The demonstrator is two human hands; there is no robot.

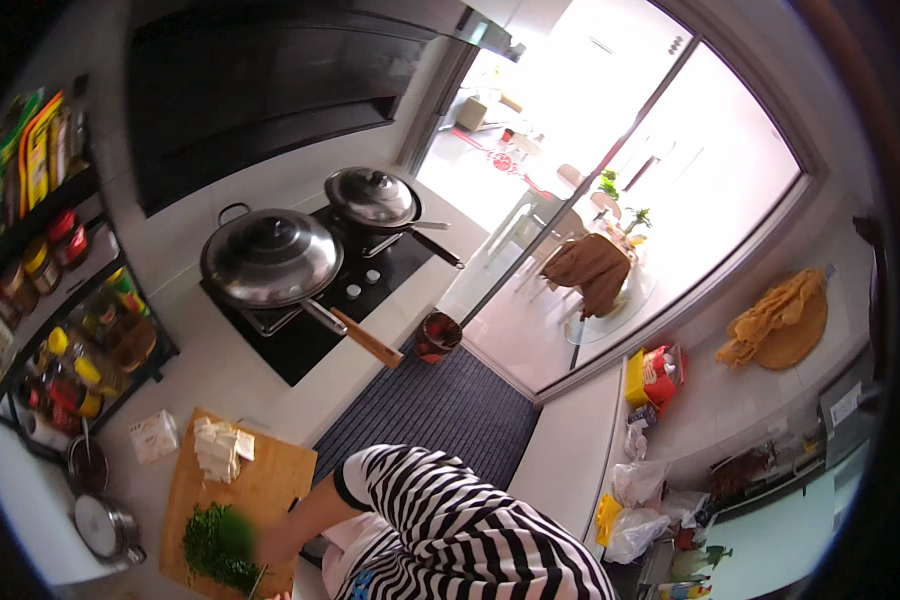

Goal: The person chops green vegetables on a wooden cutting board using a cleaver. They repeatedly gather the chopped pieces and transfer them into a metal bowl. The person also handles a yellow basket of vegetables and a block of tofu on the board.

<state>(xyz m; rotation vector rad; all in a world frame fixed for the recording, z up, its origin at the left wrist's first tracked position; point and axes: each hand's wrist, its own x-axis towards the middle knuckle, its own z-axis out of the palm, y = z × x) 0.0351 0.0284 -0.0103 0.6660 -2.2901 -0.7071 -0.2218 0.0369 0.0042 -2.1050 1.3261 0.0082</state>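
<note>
My right hand (pixel 270 536), blurred, is over the wooden cutting board (pixel 270 465) beside chopped leafy greens (pixel 210 547). A dark handle end shows at its wrist side and a thin knife blade (pixel 258 580) below it; the hand seems closed around the knife. A blurred green patch covers part of the fingers. Only fingertips of my left hand (pixel 279 597) show at the bottom edge, near the blade; their hold is hidden. Sliced white pieces (pixel 223 448), like tofu, lie piled on the board's upper part.
A lidded wok (pixel 271 259) and a lidded pan (pixel 373 198) stand on the black hob (pixel 300 352), handles towards the counter edge. Left are a rack of jars and bottles (pixel 67 367), a metal pot (pixel 105 525) and a white packet (pixel 154 436). A bin (pixel 438 336) stands on the floor.
</note>
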